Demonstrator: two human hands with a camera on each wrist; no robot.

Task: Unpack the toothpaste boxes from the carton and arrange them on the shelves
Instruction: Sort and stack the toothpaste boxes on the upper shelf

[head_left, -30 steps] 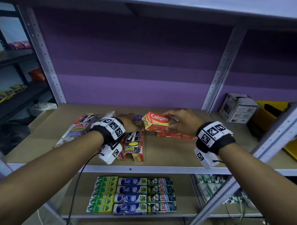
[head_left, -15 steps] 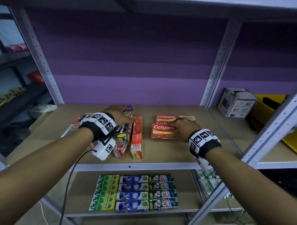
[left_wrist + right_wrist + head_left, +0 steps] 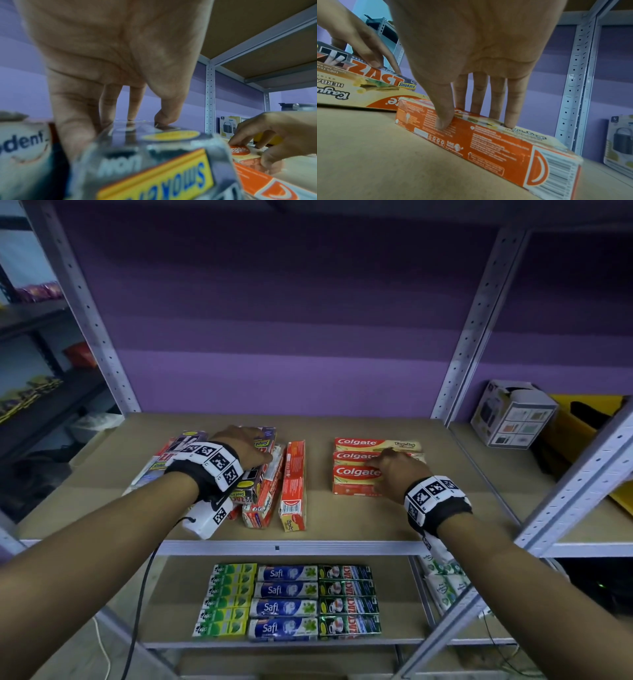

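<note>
Your right hand [image 3: 394, 470] sits on the nearest Colgate box [image 3: 471, 135]. Its thumb [image 3: 443, 119] presses the front side face and its straight fingers [image 3: 511, 108] lie over the top, so you are pressing rather than clutching it, probably to square it against the two Colgate boxes behind it [image 3: 356, 448]. That row lies crosswise, labels up, toward the right half of the shelf [image 3: 342, 518], which keeps the brand readable from the front.

Your left hand [image 3: 243, 445] rests fingertips-down on the dark Zact Smokers box [image 3: 154, 135] atop the unsorted pile [image 3: 260, 487] at the shelf's left half. The fingers are fairly straight and touch only its top face, likely steadying the heap. A loose Colgate box [image 3: 293, 484] lies lengthwise just beside the pile, well apart from the tidy row.

The carton is not in view. Your left wrist and its camera cover much of the pile, so how many boxes it holds cannot be told. The left wrist view is blurred up close. On the lower shelf [image 3: 171, 594], rows of Safi boxes [image 3: 284, 599] are already arranged; packs at its right are cut off by the upright.
</note>
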